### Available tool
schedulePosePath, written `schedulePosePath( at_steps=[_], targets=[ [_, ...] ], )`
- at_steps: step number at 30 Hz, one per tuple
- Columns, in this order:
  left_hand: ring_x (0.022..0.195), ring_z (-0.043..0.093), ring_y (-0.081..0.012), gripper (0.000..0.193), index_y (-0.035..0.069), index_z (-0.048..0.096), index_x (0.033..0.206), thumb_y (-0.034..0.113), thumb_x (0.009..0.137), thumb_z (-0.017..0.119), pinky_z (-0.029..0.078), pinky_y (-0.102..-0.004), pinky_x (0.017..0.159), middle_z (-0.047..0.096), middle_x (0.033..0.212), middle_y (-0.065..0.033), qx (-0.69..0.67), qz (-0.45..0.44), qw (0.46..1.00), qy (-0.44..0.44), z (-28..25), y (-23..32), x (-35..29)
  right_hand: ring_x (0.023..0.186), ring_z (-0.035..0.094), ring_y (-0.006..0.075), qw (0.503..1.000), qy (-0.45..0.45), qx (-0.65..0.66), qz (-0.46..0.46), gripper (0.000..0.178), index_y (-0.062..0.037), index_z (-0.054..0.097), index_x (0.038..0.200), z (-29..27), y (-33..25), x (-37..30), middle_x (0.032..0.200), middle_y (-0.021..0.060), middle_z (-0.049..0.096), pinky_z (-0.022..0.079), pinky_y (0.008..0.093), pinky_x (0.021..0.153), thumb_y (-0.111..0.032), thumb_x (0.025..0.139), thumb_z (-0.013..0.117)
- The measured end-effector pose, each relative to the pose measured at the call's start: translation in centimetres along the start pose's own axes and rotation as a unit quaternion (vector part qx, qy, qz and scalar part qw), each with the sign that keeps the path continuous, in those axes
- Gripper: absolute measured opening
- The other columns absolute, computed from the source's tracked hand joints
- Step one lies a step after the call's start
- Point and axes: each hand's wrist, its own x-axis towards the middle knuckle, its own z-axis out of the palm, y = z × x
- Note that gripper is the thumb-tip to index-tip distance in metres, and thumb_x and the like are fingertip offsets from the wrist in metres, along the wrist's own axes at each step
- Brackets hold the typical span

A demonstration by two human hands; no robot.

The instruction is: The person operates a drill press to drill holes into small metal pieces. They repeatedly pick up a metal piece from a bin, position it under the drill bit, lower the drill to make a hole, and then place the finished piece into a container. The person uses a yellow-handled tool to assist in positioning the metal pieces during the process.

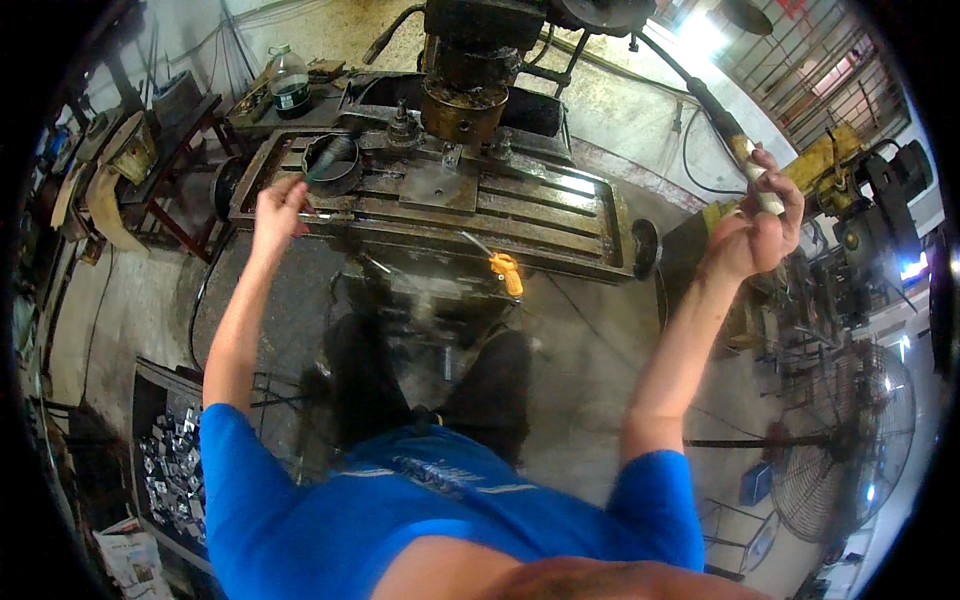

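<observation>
My left hand (280, 215) is closed around the thin handle of a dark brush (330, 158), blurred by motion. Its bristle end is over a round metal pan (345, 178) at the left end of the slotted machine table (545, 208). Raised on the right, my right hand (765, 222) wraps round the white-bound end of a long machine lever (757, 172). Between the hands, a flat metal plate (438, 190) sits on the table beneath the dark machine head (465, 100). A yellow air gun (507, 272) hangs at the table's front edge.
A clear plastic bottle (289, 82) with dark liquid stands behind the table on the left. Small metal parts fill a bin (150, 385) at lower left. A large standing fan (845, 440) is at right. Round handwheels (647, 249) stick out at the table's ends.
</observation>
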Motion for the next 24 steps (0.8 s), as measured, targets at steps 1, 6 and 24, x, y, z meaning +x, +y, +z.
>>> schedulePosePath(
  at_steps=[1, 6, 24],
  targets=[
    [0.045, 0.05, -0.0077, 0.032, -0.003, 0.054, 0.111, 0.016, 0.087, 0.052, 0.036, -0.0211, 0.034, 0.059, 0.069, -0.0056, -0.074, -0.001, 0.997, -0.008, 1.8, 0.3, -1.1, 0.095, 0.054, 0.0347, 1.0, 0.009, 0.006, -0.002, 0.035, 0.0071, 0.054, 0.082, 0.0, -0.1, 0.0, 0.087, 0.0237, 0.056, 0.035, 0.0491, 0.094, -0.004, 0.053, 0.039],
    [0.042, 0.047, -0.0102, 0.031, -0.004, 0.055, 0.11, 0.016, 0.086, 0.051, 0.038, -0.0228, 0.034, 0.056, 0.064, -0.0051, -0.087, 0.024, 0.994, -0.067, 8.5, 0.8, 0.5, 0.095, 0.054, 0.0338, 0.999, 0.015, -0.022, 0.035, 0.032, 0.0059, 0.054, 0.078, 0.2, -0.8, -0.8, 0.085, 0.0206, 0.057, 0.03, 0.0515, 0.098, -0.006, 0.052, 0.04],
    [0.038, 0.042, -0.0093, 0.029, -0.004, 0.059, 0.106, 0.014, 0.083, 0.056, 0.035, -0.0242, 0.033, 0.055, 0.06, -0.0042, -0.126, -0.034, 0.986, -0.103, 12.1, 0.9, 4.5, 0.09, 0.054, 0.0298, 1.0, -0.001, -0.017, 0.005, 0.022, 0.0036, 0.053, 0.073, -0.4, -0.1, -1.4, 0.079, 0.0156, 0.055, 0.032, 0.051, 0.096, -0.008, 0.056, 0.042]
  ],
)
